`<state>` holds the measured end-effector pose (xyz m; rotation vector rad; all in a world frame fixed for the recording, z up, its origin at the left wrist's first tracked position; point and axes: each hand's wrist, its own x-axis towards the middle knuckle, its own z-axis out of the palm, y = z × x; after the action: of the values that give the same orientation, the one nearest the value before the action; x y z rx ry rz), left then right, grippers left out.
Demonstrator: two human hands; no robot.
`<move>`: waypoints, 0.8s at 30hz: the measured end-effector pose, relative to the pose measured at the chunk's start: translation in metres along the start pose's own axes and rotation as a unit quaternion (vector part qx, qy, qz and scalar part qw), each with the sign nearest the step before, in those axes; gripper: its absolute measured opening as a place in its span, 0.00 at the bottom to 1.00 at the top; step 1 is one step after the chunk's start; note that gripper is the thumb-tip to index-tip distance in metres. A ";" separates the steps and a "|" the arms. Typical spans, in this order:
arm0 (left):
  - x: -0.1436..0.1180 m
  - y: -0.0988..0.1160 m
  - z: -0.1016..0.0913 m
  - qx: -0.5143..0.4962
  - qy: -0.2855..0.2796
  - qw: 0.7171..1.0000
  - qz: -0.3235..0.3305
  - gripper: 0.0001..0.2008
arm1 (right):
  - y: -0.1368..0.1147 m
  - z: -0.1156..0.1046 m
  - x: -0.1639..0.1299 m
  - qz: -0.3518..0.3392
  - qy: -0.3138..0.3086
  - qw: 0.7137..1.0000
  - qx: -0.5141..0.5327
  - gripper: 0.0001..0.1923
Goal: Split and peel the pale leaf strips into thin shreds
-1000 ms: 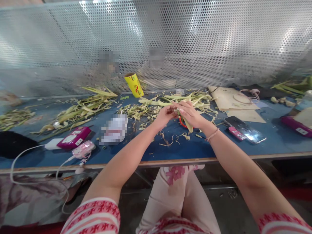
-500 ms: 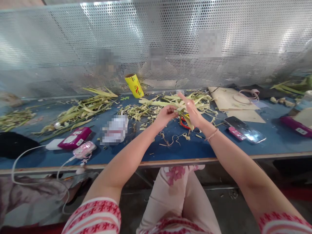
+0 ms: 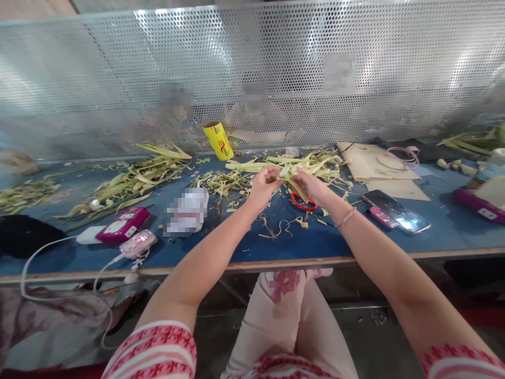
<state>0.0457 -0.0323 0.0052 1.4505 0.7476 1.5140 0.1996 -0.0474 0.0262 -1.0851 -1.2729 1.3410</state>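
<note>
Lowered and curled inward since half a second ago: right hand [image 3: 312,188], then raised with fingers extended, now against the strip [image 3: 292,183]. Uncovered more fully beneath: a red loop [image 3: 304,208]. Reaching forward and inward from the lower corners, both forearms bare, converging above the middle of the surface [image 3: 276,252]; around the right wrist, one bracelet [image 3: 346,216].

By count: one strip between the hands, slanting down toward the right, above the loop; one yellow roll [image 3: 218,141], tilted, near the perforated screen [image 3: 252,68]; one phone [image 3: 396,211] to the right; two purple packs [image 3: 123,225], one at each side; two beige sheets [image 3: 366,159] behind the phone.

Left hand [image 3: 265,183] nearly closed, thumb and fingers pinching the strip's upper end. Right hand half curled, touching the strip; firmness of grip there impossible to tell.
</note>
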 end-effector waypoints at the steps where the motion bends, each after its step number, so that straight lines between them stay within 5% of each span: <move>1: 0.000 0.000 0.001 0.000 -0.006 1.000 -0.003 0.19 | -0.001 0.002 -0.001 0.014 -0.010 0.999 0.030 0.20; 8: -0.005 0.000 0.004 -0.019 -0.050 0.998 -0.027 0.21 | -0.005 0.003 -0.008 0.078 -0.053 0.988 0.119 0.18; 24: -0.014 -0.005 0.006 0.154 -0.019 0.987 0.037 0.06 | -0.001 0.014 -0.010 -0.035 0.006 0.980 0.194 0.08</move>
<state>0.0518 -0.0432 -0.0046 1.7467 0.9471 1.4678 0.1875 -0.0589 0.0277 -0.7670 -0.9771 1.4503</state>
